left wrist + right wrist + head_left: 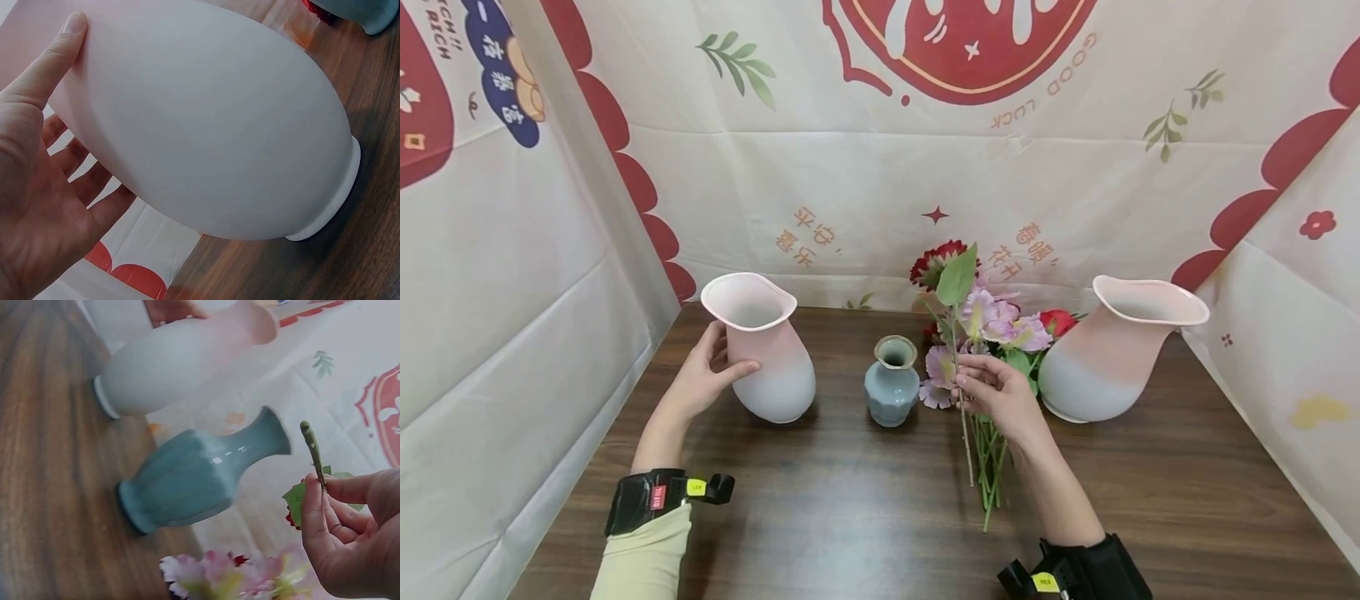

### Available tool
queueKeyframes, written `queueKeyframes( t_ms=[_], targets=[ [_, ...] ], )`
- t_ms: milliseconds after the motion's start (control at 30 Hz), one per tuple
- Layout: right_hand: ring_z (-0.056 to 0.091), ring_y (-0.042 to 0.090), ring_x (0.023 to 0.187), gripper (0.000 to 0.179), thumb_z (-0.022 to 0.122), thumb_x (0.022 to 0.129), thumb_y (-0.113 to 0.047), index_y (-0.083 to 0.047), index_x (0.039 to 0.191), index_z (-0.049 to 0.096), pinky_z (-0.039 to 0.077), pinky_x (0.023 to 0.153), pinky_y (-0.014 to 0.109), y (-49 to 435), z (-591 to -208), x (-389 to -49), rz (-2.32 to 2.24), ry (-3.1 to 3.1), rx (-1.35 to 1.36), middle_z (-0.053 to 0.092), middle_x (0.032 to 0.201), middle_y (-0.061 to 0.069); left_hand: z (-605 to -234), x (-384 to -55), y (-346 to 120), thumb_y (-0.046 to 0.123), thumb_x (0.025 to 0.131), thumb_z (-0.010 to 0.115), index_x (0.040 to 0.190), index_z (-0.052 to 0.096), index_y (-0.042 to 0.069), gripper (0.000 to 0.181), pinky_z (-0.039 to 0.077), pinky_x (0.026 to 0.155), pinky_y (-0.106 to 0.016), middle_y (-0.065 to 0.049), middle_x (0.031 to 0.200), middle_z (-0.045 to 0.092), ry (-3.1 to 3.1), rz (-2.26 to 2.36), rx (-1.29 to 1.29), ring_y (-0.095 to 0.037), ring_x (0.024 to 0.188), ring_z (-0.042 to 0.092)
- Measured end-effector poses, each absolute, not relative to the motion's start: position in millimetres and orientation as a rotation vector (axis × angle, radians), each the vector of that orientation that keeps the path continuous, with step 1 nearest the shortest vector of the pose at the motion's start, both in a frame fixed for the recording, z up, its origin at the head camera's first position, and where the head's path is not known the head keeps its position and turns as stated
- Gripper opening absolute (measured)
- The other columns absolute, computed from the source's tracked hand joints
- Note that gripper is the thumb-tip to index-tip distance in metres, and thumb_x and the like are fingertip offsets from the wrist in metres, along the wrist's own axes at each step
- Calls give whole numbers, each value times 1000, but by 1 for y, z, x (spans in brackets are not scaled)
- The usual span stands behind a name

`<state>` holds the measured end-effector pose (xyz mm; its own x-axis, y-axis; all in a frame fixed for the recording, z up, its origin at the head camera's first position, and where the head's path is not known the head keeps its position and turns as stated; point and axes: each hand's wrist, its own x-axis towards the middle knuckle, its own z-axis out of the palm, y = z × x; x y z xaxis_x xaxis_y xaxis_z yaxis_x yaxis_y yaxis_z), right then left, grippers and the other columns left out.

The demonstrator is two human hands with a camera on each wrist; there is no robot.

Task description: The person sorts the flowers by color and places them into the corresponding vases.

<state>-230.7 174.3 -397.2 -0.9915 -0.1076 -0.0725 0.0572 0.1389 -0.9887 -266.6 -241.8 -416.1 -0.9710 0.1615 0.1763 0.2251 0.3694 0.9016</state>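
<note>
At the left, my left hand (706, 373) holds a pink-to-white vase (778, 371) by its neck. The thumb lies on the near side and the fingers reach behind, as the left wrist view also shows. My right hand (1000, 398) pinches the thin stem (966, 446) of a flower between thumb and fingertips. This stem carries a green leaf (957, 277) and a dark red flower head (937, 263). Behind that hand lie lilac flowers (992, 317) and a red flower (1057, 322), their green stems pointing toward me. Between the hands stands a small blue-green vase (891, 390).
A second pink-and-white vase (1101, 367) stands at the right, beside the flowers. The dark wooden table (820, 517) runs back to a printed white cloth (865, 167), which also covers both sides.
</note>
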Motion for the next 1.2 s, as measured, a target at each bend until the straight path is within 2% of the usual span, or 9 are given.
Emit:
queueKeyframes(
  t_ms=[233, 433, 633, 900, 1200],
  targets=[
    [66, -1, 78, 41, 59, 99, -5, 12, 135, 48, 60, 71, 20, 171, -377, -224, -2070, 2301, -135, 65, 90, -15, -417, -266, -242, 13, 91, 71, 152, 25, 7, 77, 29, 120, -61, -18, 153, 36, -2540, -1685, -378, -39, 143, 36],
    [66, -2, 79, 34, 62, 98, -8, 3, 129, 56, 60, 70, 19, 159, -363, -223, -2135, 2311, -154, 66, 91, -14, -419, -268, -243, 11, 91, 71, 151, 27, 6, 75, 29, 120, -60, -18, 152, 37, -2531, -1690, -388, -38, 142, 37],
    [70, 1, 80, 38, 61, 97, -5, 2, 133, 53, 60, 70, 18, 143, -352, -225, -2314, 2277, -157, 65, 93, -12, -419, -269, -243, 12, 91, 71, 151, 27, 6, 75, 28, 120, -61, -18, 152, 37, -2526, -1690, -391, -38, 142, 36],
    [72, 5, 81, 28, 62, 97, -3, -8, 124, 59, 61, 73, 22, 122, -338, -231, -2417, 2220, -294, 67, 93, -8, -419, -268, -243, 12, 91, 71, 151, 27, 6, 74, 28, 120, -60, -18, 152, 38, -2529, -1696, -374, -38, 142, 37],
    [71, 8, 80, 28, 62, 95, 1, -9, 121, 60, 62, 72, 23, 94, -316, -241, -2500, 2132, -456, 68, 91, -5, -418, -266, -241, 12, 91, 70, 150, 28, 6, 73, 28, 120, -61, -18, 151, 38, -2526, -1718, -372, -38, 141, 37]
  ],
)
